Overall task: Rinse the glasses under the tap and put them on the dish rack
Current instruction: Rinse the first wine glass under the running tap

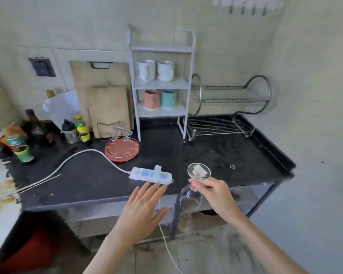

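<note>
Black countertop [99,180] fills a small kitchen corner beneath pale tiled walls, its surface wet near the right end. At the front edge, a person's right hand [214,192] pinches the stem of a clear wine glass [194,186] held upside down, foot tilted up over the counter's front edge and bowl hanging just below that edge. The left hand [145,206] hovers flat beside it, fingers straight and spread, holding nothing, fingertips just short of a white power strip [151,175] lying near the front edge, its cable [75,157] curving away toward the left end. A wire dish rack [228,107] stands at the back right corner, both tiers bare of glasses. Beside it on the left, a white shelf unit [160,82] holds two white mugs [155,70] above a pink and a teal cup [159,99]. Wooden cutting boards [105,99] lean against the back wall, with a red round trivet [122,149] in front and bottles [75,127] grouped toward the back left corner.
</note>
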The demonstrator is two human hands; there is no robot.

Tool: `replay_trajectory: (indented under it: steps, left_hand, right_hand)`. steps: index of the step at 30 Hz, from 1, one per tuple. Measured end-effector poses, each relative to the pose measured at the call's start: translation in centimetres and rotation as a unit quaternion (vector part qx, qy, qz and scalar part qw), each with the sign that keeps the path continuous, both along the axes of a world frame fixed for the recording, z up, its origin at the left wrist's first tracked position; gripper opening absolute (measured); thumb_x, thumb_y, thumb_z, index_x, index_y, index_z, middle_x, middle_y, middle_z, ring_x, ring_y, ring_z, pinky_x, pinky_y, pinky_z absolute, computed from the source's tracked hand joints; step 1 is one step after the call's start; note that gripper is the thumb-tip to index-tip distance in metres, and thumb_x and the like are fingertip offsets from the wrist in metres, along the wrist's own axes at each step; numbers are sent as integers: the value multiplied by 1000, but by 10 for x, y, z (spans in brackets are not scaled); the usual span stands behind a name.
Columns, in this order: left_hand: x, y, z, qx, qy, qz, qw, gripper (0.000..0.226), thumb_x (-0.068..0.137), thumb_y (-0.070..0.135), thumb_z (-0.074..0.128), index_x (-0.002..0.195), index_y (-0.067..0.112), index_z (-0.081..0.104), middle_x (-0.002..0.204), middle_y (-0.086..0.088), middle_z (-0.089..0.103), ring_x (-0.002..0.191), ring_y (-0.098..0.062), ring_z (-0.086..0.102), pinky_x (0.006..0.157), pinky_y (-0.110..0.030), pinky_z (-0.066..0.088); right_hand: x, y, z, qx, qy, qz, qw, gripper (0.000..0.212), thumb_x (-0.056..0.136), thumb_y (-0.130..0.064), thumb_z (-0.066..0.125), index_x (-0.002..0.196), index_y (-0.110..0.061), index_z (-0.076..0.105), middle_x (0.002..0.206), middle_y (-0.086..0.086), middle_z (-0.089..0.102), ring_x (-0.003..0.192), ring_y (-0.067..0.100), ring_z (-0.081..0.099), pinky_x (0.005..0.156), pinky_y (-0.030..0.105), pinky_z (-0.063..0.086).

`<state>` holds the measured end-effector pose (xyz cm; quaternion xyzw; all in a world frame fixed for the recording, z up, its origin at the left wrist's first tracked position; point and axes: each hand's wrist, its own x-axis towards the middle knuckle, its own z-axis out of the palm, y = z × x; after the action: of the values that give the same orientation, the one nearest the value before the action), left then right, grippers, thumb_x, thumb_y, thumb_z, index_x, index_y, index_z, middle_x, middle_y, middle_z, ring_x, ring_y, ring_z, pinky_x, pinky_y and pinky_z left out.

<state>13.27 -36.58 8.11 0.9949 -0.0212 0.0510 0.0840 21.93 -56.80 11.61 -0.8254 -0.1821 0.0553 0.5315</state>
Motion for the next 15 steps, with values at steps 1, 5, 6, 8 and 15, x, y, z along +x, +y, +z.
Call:
replay_trajectory:
  steps: [1,5,6,8,15]
  left_hand:
    - [16,-13,2,-2,-6,-15,1000,59,95,56,9,131,25,44,125,5,61,117,-21,57,91,-43,47]
    - [79,-45,12,-7,-16,-66,998,60,95,58,11,132,24,43,126,1,60,119,-26,56,91,-45,47]
    - [95,-49,14,-3,-17,-74,997,60,94,58,12,132,24,43,128,1,60,121,-27,54,93,-45,45]
    - [126,-54,14,-2,-11,-84,996,61,94,59,12,133,24,45,129,2,58,123,-27,52,97,-44,40]
    - [252,-56,2,20,36,-120,992,68,92,61,4,136,27,44,136,4,53,130,-22,45,103,-37,26]
  right_hand:
    - [12,-15,2,-2,-2,-15,1000,14,86,-6,63,93,-1,74,85,-2,68,79,-16,60,71,2,42]
    - [59,-59,8,-19,-4,-54,998,13,87,-8,63,92,-7,75,84,-12,68,83,-18,58,74,3,41]
    - [71,-66,8,-20,-4,-66,998,13,87,-9,64,92,-8,76,84,-12,68,83,-17,58,74,4,41]
    - [95,-77,6,-11,3,-91,996,13,86,-10,64,90,-10,76,84,-14,69,84,-16,59,73,3,41]
    - [202,-87,0,-18,9,-124,992,14,87,-13,64,93,-16,75,87,-15,71,84,-11,62,73,2,41]
